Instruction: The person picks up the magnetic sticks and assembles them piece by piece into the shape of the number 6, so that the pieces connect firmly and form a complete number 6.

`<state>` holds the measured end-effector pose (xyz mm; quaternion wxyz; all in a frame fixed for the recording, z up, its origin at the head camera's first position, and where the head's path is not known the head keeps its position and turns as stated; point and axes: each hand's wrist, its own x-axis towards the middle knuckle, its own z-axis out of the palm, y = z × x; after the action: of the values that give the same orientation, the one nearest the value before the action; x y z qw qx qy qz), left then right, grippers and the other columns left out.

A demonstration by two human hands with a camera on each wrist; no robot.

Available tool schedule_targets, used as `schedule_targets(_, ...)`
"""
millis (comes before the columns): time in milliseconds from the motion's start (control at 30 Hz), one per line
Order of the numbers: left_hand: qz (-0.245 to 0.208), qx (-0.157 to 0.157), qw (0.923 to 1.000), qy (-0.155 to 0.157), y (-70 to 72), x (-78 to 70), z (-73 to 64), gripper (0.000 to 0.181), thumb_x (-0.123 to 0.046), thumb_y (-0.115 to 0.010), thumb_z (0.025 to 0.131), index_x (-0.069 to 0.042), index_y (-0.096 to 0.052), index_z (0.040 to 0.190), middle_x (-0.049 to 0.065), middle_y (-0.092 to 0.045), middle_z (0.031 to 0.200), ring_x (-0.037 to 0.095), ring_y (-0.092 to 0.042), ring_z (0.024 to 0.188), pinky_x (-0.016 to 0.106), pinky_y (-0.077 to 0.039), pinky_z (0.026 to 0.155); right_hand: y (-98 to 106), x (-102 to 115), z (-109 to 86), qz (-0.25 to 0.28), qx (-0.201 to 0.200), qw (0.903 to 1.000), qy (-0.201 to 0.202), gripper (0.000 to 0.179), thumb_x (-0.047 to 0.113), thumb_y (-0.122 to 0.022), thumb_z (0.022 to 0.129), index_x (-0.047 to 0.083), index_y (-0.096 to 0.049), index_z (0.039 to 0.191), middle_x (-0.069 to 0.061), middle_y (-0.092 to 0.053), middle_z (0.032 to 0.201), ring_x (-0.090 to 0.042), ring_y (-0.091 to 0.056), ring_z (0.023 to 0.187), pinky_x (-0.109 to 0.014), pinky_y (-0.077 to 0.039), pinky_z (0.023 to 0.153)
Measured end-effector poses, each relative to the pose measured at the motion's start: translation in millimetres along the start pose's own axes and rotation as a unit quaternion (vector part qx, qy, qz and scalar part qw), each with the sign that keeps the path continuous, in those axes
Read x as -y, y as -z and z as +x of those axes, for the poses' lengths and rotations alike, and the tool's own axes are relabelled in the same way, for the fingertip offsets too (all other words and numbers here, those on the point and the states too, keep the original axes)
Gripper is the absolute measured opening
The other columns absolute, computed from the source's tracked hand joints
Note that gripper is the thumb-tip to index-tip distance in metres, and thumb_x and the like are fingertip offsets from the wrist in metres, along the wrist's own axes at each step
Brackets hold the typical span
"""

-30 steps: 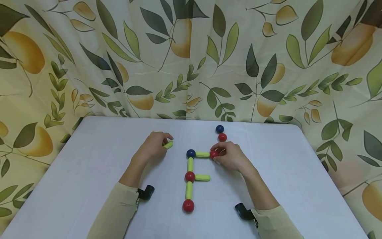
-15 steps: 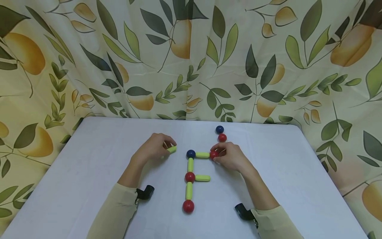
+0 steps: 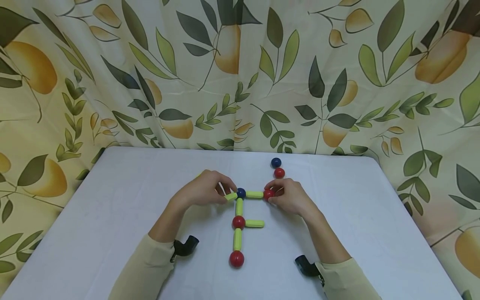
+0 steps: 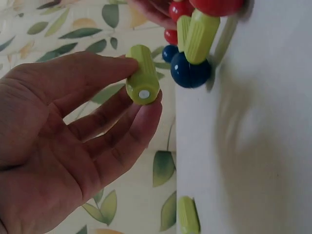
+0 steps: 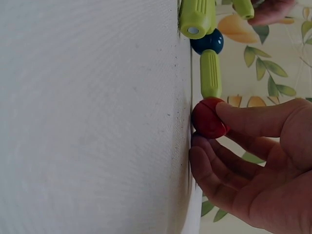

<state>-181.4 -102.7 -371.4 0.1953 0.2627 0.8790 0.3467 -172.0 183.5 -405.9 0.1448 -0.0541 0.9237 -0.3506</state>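
My left hand (image 3: pixel 201 189) pinches a yellow-green magnetic rod (image 3: pixel 230 197) between thumb and fingertips. In the left wrist view a round metal magnet shows in that rod's near end, and in the head view its other end overlaps the dark blue ball (image 3: pixel 241 193). Thumb and fingers of my right hand (image 3: pixel 291 196) grip a red ball (image 5: pixel 209 118), which sits at the end of a rod (image 3: pixel 254 194) coming from the blue ball. Below the blue ball runs a line of rods and red balls (image 3: pixel 238 222), with one side rod (image 3: pixel 255 223) sticking out right.
A loose blue ball (image 3: pixel 276 162) and a red ball (image 3: pixel 279 173) lie together towards the table's far edge. Another green rod (image 4: pixel 188 214) lies on the white table (image 3: pixel 337 208), mostly behind my left hand in the head view. A leaf-and-fruit patterned curtain (image 3: pixel 240 75) hangs behind.
My left hand has carried the green rod rightward to the blue corner ball, uncovering the tip of another rod behind it. The blue ball has shifted slightly right; my right hand stays put.
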Motion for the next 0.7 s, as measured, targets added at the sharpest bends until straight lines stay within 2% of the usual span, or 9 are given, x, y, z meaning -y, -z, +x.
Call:
schedule_targets(267,-0.006,0.063,0.9972,-0.039,-17.8,-20.1,1.9,0.028,-0.006,-0.080,0.088,-0.015,-0.078,0.115,-0.005,-0.074,0.097,0.011,-0.068,0.090,0.026,-0.057,0.079,0,0,-0.3,-0.003,0.000,1.0000,0.008,0.031,0.010,-0.078,0.090,0.010,-0.074,0.121,-0.011,-0.071,0.109,-0.026,-0.063,0.102,-0.038,-0.058,0.087)
schedule_targets(467,-0.026,0.110,0.9912,-0.069,-32.6,-36.9,0.7,0.028,-0.004,-0.078,0.089,-0.015,-0.078,0.116,-0.002,-0.072,0.093,0.011,-0.068,0.087,0.024,-0.058,0.073,1,-1,-0.2,-0.009,-0.001,0.9998,0.017,0.030,0.011,-0.078,0.090,0.010,-0.074,0.120,-0.011,-0.071,0.108,-0.026,-0.064,0.100,-0.040,-0.057,0.088)
schedule_targets(700,-0.017,0.145,0.9852,-0.090,-49.7,-44.5,4.3,0.030,-0.003,-0.081,0.088,-0.014,-0.079,0.116,-0.004,-0.071,0.091,0.005,-0.066,0.079,0.020,-0.056,0.074,1,-1,-0.2,-0.010,-0.004,0.9997,0.021,0.030,0.011,-0.079,0.090,0.009,-0.074,0.120,-0.010,-0.072,0.107,-0.026,-0.065,0.099,-0.040,-0.057,0.087)
